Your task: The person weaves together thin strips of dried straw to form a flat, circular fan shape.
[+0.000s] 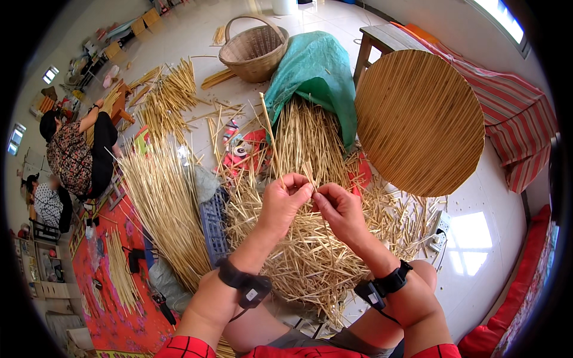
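My left hand (282, 203) pinches a long pale straw stalk (270, 132) that rises up and to the left from my fingers. Close beside it, my right hand (338, 209) grips the lower end of the same stalk, fingertips almost touching the left ones. Both wrists wear black bands. Under my hands lies a big loose heap of straw (304, 256), spilling from a green sack (316, 68).
A bundle of sorted straight stalks (167, 203) lies at my left over a blue crate (213, 224). A round woven straw mat (418, 122) leans at right against a wooden bench (382, 39). A wicker basket (253, 51) stands behind. Two people sit at far left.
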`<state>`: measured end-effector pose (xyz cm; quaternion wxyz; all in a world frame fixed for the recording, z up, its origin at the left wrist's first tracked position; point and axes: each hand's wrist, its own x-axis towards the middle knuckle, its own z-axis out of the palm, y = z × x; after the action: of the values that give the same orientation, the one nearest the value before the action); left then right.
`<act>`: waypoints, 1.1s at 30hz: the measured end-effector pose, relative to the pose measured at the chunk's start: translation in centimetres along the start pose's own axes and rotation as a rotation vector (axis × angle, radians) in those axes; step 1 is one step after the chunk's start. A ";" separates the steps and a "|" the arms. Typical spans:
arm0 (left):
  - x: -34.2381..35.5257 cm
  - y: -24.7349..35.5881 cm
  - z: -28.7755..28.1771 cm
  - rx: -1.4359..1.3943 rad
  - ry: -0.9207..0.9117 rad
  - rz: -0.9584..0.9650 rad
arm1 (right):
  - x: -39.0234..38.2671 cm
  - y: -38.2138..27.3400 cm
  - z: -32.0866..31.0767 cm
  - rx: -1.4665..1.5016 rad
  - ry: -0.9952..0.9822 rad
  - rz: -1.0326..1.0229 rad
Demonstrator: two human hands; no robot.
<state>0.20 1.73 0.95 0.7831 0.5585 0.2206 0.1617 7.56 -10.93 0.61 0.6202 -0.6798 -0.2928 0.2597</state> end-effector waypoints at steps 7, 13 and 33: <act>0.2 -0.8 -0.1 0.065 0.017 0.046 | -0.3 0.3 -0.1 -0.259 0.051 -0.144; 0.2 -1.0 -0.1 0.037 0.012 0.059 | -0.3 0.3 -0.1 -0.321 0.053 -0.206; 0.2 -0.8 -0.4 0.063 0.029 -0.164 | 0.2 -0.9 -1.5 0.049 -0.093 0.016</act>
<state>0.16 1.87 0.06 0.7725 0.5603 0.2821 0.0980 8.70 -11.74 1.63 0.6203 -0.6541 -0.3091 0.3031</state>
